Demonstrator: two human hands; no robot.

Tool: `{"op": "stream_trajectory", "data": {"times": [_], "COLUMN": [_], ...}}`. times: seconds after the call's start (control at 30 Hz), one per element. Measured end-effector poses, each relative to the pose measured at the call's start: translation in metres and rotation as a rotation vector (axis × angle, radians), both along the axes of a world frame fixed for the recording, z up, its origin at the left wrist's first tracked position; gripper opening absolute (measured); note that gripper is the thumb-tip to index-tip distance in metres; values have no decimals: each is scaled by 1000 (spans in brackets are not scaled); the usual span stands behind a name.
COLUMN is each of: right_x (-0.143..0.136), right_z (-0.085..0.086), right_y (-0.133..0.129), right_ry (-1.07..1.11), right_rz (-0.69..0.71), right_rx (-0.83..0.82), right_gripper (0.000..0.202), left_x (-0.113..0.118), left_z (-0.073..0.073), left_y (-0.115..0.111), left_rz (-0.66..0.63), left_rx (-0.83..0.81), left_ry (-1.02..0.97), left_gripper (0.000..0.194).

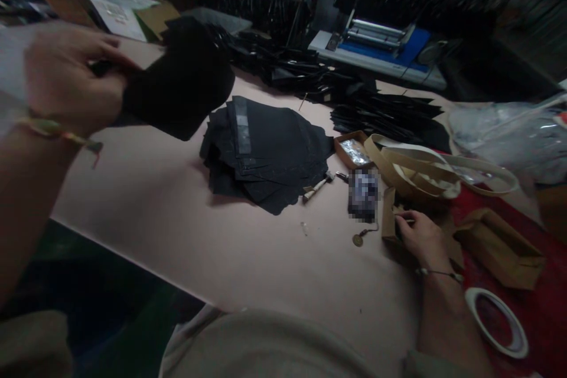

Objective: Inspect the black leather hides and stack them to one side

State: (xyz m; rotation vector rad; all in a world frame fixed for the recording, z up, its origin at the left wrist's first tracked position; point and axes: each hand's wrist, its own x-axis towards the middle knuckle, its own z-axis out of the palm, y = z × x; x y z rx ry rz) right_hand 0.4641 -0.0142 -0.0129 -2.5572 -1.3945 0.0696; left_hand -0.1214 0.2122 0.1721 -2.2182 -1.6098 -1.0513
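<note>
My left hand (75, 80) is raised at the left, thumb and fingers closed on a flat black cut panel (179, 82), which is held above the table. To its right lies an uneven stack of similar black panels (279, 142), with a greyish strip on one of the upper pieces. My right hand (420, 236) reaches into a small open cardboard box (388, 215), its fingers pinched together. What they hold, if anything, is hidden. A small hammer (318, 187) lies between the stack and a blurred-out item (363, 195) with a round brass-coloured charm (358, 240).
Rolls of tan strip (407, 168), a box with a plastic bag (353, 150), another open carton (500, 248) and a white tape ring (497, 323) crowd the right. Black pieces (283, 68) line the back, before a blue roller machine (381, 41). The table edge (133, 263) runs nearby.
</note>
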Motion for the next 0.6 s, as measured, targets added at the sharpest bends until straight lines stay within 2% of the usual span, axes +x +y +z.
{"op": "stream_trajectory", "data": {"times": [0.03, 0.1, 0.23, 0.3, 0.37, 0.43, 0.5, 0.6], "right_x": [-2, -7, -16, -23, -35, -54, -83, -144], "right_z": [1, 5, 16, 25, 36, 46, 51, 49], "right_y": [0, 0, 1, 2, 5, 11, 20, 36], "right_ry": [-6, -29, -71, -81, -52, 19, 151, 591], "right_rz": [-12, -64, -186, -202, -176, -103, 6, 315], "right_rx": [30, 87, 134, 163, 236, 331, 372, 304], "right_gripper": [32, 34, 32, 27, 24, 25, 27, 32], "left_x": [-7, -20, -40, -49, -55, -61, -65, -68], "left_z": [-6, -30, -105, -141, -167, -182, -190, -191], "left_y": [-14, -41, -90, -111, -128, -142, -151, -159], "left_rz": [-1, 9, -24, 53, 145, 196, 206, 199], "left_rx": [-2, -30, -168, -236, -282, -296, -303, -311], "left_ry": [49, 76, 74, 72, 69, 74, 106, 168], "left_gripper": [60, 57, 40, 36, 36, 38, 37, 30]}}
